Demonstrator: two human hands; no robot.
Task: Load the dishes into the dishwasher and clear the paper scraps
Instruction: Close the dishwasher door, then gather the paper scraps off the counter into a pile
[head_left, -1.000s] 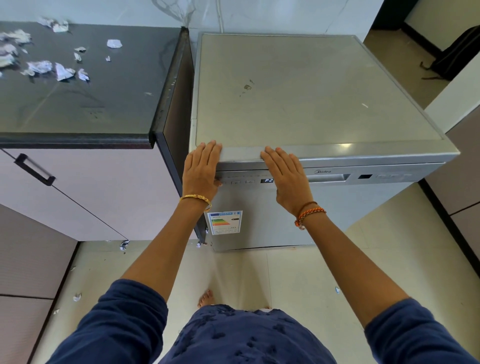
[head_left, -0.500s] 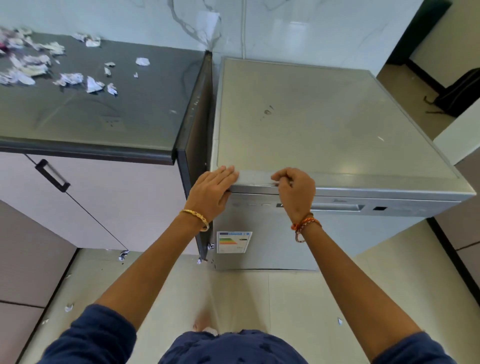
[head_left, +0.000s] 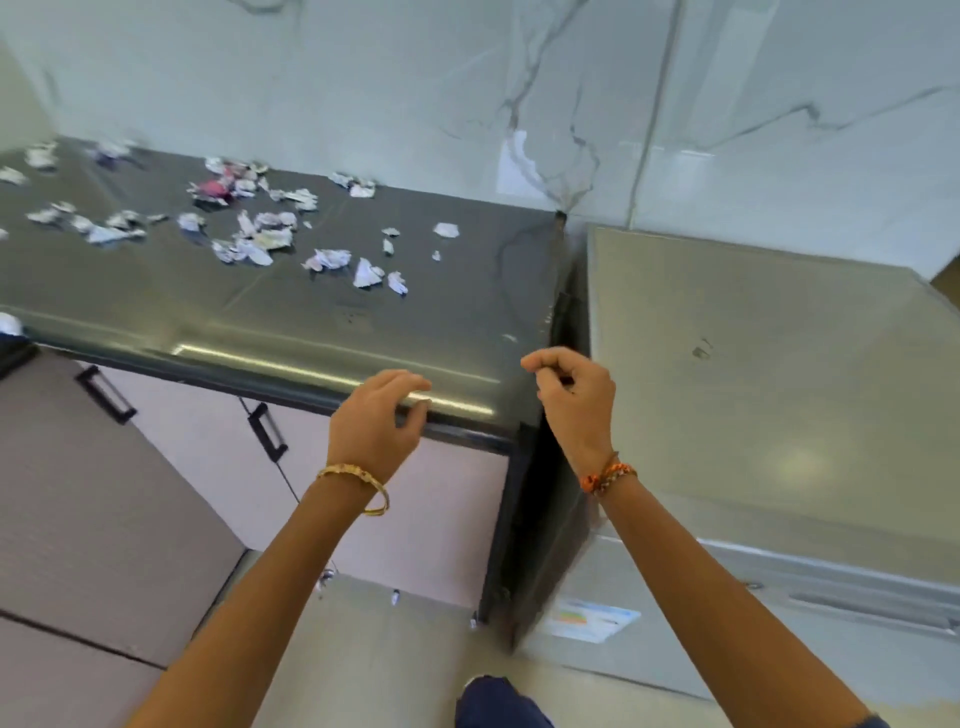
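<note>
The silver dishwasher (head_left: 769, 395) stands on the right with its door closed. Left of it runs a dark grey countertop (head_left: 270, 312) strewn with several white paper scraps (head_left: 260, 236), a pink scrap among them. My left hand (head_left: 376, 421) hovers over the counter's front edge, fingers loosely curled, holding nothing. My right hand (head_left: 574, 397) is raised over the gap between counter and dishwasher, fingers curled with the thumb against the fingertips; nothing shows in it. No dishes are in view.
Pale cabinet doors (head_left: 197, 447) with black handles (head_left: 106, 392) sit below the counter. A marble-pattern wall (head_left: 467, 93) backs both units. A few scraps lie on the tiled floor (head_left: 395, 597) near the cabinet base.
Both hands have left the dishwasher's top front edge and moved left toward the counter. The view has swung left, bringing more of the scrap-covered counter into sight.
</note>
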